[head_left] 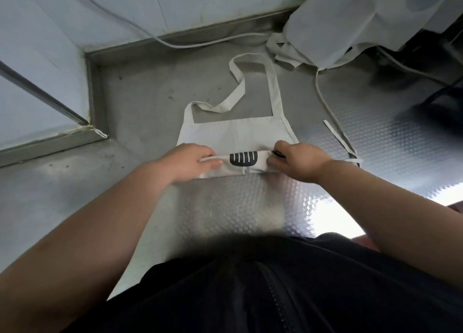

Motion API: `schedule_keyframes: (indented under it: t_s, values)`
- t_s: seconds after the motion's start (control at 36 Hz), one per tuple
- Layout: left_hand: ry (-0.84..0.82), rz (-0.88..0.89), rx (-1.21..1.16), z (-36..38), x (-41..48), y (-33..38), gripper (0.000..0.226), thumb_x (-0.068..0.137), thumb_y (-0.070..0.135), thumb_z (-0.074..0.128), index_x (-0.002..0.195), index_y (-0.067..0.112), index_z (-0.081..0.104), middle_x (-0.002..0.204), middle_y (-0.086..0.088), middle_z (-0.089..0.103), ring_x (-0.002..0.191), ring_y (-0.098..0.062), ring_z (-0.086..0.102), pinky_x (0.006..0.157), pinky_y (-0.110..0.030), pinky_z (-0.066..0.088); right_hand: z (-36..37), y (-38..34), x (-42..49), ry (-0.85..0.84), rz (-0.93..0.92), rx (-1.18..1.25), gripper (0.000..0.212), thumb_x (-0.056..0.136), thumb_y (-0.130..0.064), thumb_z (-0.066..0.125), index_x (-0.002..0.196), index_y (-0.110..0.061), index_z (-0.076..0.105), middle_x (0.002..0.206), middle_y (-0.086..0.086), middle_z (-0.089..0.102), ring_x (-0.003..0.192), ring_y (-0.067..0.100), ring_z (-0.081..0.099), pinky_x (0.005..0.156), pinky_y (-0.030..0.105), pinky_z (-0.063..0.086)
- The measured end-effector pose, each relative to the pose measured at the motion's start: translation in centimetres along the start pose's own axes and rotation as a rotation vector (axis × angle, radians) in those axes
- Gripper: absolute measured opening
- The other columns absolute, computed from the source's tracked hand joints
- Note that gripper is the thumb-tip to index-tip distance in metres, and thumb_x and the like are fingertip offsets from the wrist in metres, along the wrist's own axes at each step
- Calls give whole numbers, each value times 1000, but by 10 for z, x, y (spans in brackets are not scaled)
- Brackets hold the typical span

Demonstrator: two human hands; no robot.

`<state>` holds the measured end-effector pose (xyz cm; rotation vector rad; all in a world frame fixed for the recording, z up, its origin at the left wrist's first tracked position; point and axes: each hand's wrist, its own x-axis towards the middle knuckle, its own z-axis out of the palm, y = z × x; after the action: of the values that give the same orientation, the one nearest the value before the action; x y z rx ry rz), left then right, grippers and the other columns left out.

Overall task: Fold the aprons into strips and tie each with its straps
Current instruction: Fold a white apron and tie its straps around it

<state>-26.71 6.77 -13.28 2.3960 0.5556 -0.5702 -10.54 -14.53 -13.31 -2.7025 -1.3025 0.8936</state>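
Note:
A pale grey apron [235, 132] lies flat on the steel table [235, 207], its bib end pointing away from me. The neck loop [271, 82] stretches out behind the bib. The apron's near part is rolled into a narrow strip [244, 161] with a black printed mark facing up. My left hand [194, 161] grips the strip's left end. My right hand [299, 161] grips the strip's right end with curled fingers. A thin waist strap [339, 138] trails out to the right of the apron.
A heap of more pale aprons [355, 24] sits at the back right. A white cable [160, 38] runs along the wall and the table's raised back edge. Dark equipment [441, 92] stands at the far right.

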Motion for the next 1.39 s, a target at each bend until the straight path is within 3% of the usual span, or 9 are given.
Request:
schedule_keyframes:
  t_s: [0.28, 0.39, 0.53, 0.61, 0.86, 0.97, 1.11, 1.22, 1.39]
  values:
    - [386, 60, 346, 9, 25, -7, 29, 85, 37, 65, 112, 25, 61, 113, 4, 59, 109, -25, 52, 89, -34, 32, 0, -5, 28, 221, -69, -429, 29, 93, -16, 49, 122, -19, 51, 117, 7, 53, 108, 29, 51, 93, 35, 32]
    - [557, 262, 359, 30, 22, -18, 35, 66, 4, 71, 98, 19, 73, 89, -1, 68, 76, -28, 65, 75, -31, 46, 7, -4, 30, 259, -186, -318, 31, 91, -32, 45, 109, -17, 65, 107, 7, 61, 99, 31, 59, 85, 34, 37]
    - [388, 179, 325, 44, 1, -15, 75, 75, 70, 39, 131, 22, 55, 122, 1, 54, 116, -22, 48, 105, -35, 21, 10, 7, 25, 104, -203, -266, 73, 80, -64, 51, 141, -25, 40, 145, -3, 40, 131, 23, 39, 109, 36, 19]
    - [292, 125, 299, 42, -4, -19, 97, 59, 80, 36, 141, 29, 42, 135, 1, 39, 127, -23, 32, 107, -36, 18, 3, 7, 31, 164, -280, -206, 61, 78, -58, 44, 119, -16, 61, 121, 7, 62, 110, 31, 58, 97, 37, 36]
    - [14, -93, -140, -34, 29, -31, 20, 83, 41, 61, 93, 26, 69, 80, 12, 58, 83, -10, 53, 69, -22, 38, -43, 6, 62, 30, -182, -223, 35, 91, -53, 41, 100, -21, 50, 105, 11, 63, 99, 32, 57, 78, 34, 36]
    - [162, -216, -235, -41, 45, -49, 36, 83, 48, 64, 64, 20, 55, 62, 4, 46, 61, -16, 45, 55, -27, 31, -47, 10, 81, 29, -53, -262, 38, 95, -56, 28, 94, -22, 44, 107, 10, 63, 102, 28, 57, 91, 38, 32]
    - [587, -338, -88, -22, 51, -44, 38, 70, 49, 76, 91, 19, 65, 90, -1, 65, 88, -24, 60, 75, -32, 45, -39, 9, 86, 189, 59, -406, 51, 96, -54, 30, 117, -12, 51, 120, 14, 55, 113, 32, 50, 93, 41, 31]
    - [813, -183, 366, 8, 40, -23, 36, 71, 27, 73, 105, 18, 63, 110, -10, 61, 95, -34, 54, 75, -39, 38, -23, -7, 77, 413, -25, -352, 27, 87, -20, 42, 82, -2, 61, 79, 21, 59, 74, 37, 60, 70, 40, 44]
    - [355, -56, 281, 53, 19, -6, 58, 97, 48, 23, 150, 34, 3, 160, 5, -4, 146, -16, -6, 114, -33, -9, 4, -24, 65, 197, -36, -95, 44, 95, -52, 36, 122, -22, 52, 118, 11, 49, 112, 32, 47, 95, 41, 32]
